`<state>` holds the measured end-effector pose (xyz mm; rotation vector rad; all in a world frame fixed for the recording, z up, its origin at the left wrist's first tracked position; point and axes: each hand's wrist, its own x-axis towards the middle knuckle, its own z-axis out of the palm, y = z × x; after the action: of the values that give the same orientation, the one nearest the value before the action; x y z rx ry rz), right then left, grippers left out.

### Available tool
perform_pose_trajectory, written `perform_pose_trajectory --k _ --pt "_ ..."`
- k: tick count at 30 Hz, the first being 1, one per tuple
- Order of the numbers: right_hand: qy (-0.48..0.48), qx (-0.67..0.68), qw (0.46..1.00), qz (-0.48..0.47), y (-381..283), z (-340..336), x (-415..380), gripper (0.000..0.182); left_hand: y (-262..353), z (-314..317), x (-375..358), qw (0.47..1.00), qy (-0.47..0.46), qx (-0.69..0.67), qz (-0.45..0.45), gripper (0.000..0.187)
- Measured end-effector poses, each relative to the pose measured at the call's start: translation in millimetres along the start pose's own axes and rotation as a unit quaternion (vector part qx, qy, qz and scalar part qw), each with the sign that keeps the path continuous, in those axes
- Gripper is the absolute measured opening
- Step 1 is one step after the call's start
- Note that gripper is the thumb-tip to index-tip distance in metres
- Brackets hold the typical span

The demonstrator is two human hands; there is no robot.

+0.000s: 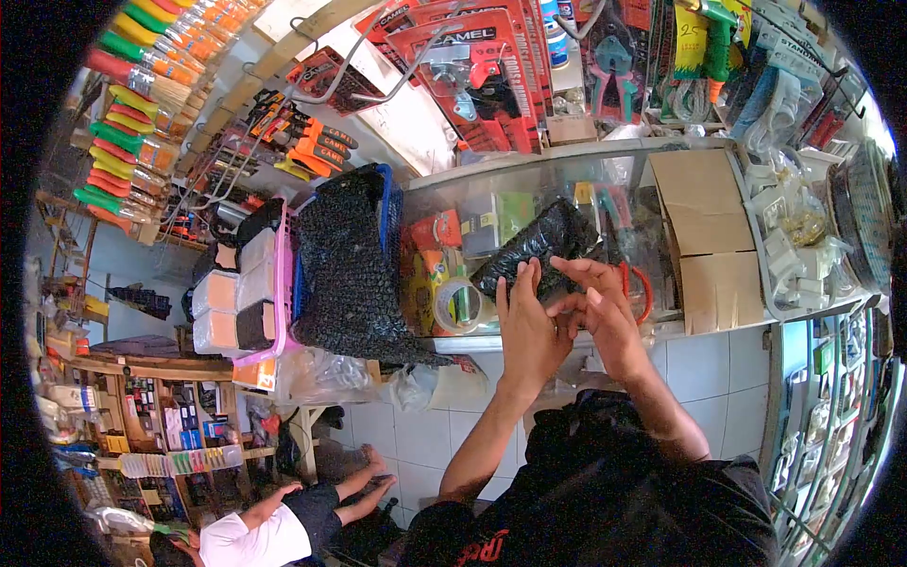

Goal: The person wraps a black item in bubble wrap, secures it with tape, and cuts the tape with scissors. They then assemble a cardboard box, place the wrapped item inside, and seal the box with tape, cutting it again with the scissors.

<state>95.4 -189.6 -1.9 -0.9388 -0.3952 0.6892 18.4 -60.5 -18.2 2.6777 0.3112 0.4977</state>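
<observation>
A package wrapped in shiny black plastic (537,248) lies on the glass-topped counter, just beyond my hands. My left hand (531,331) has its fingers stretched up, the tips at the package's near edge. Beside it, my right hand (609,317) has its index finger extended and its other fingers loosely bent toward my left thumb. I see nothing clearly held in either hand, though something thin and transparent could be hidden there. A roll of tape (457,304) lies left of my left hand. Red-handled scissors (640,291) lie partly behind my right hand.
A flattened cardboard piece (709,241) covers the counter's right part. On the left stand a blue basket (385,203) draped with black textured material and a pink basket (282,283) of packed items. Packaged tools (472,71) hang above. Another person (269,529) sits at lower left.
</observation>
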Motion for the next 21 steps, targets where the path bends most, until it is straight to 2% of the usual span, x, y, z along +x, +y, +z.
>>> perform_pose_trajectory --k 3,5,8,17,21 --pt "-0.002 0.016 0.999 0.034 -1 4 3 0.058 1 -2 4 0.999 0.03 -0.028 -0.012 0.063" --pt "-0.01 0.046 0.998 0.05 -1 5 4 0.06 0 -1 4 0.992 0.07 -0.095 -0.038 0.078" --pt "0.006 0.036 0.997 0.075 2 7 8 0.055 2 -7 9 0.992 0.043 -0.095 -0.069 0.094" --pt "0.018 0.049 0.996 0.074 10 1 9 0.052 3 -10 14 0.992 0.039 -0.098 -0.069 0.09" --pt "0.029 0.058 0.992 0.108 3 1 9 0.055 5 -11 14 0.995 0.04 -0.073 -0.062 0.091"
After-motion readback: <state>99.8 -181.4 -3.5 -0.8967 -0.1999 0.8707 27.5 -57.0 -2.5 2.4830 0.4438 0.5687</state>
